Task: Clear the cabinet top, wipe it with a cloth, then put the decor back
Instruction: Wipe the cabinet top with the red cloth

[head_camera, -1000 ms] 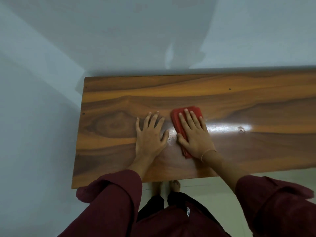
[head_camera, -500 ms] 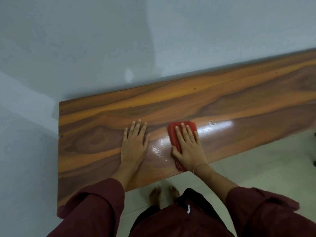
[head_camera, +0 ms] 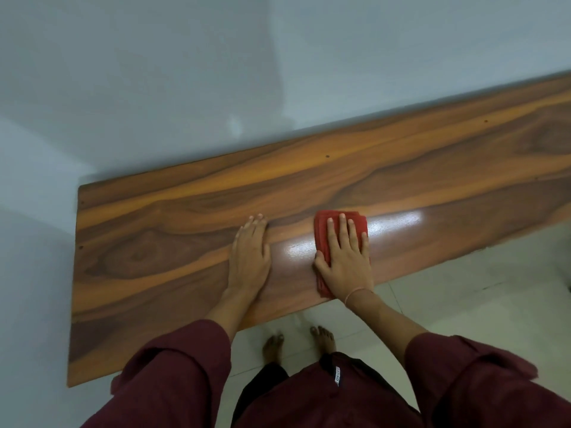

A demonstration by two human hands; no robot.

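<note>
The right hand (head_camera: 346,257) lies flat, fingers spread, on a folded red cloth (head_camera: 327,234) near the front edge of the glossy brown wood-grain cabinet top (head_camera: 432,168). The left hand (head_camera: 248,257) rests open and flat just beside it. A small white clothing tag (head_camera: 337,375) is unreadable.

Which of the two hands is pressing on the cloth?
The right hand, flat on the folded red cloth. The left hand lies flat on the bare cabinet top, apart from the cloth.

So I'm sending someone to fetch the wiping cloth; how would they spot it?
Look at the long wooden cabinet top against the pale wall. Near its front edge, the right hand presses flat on a folded red cloth, the only red thing on the wood.
</note>
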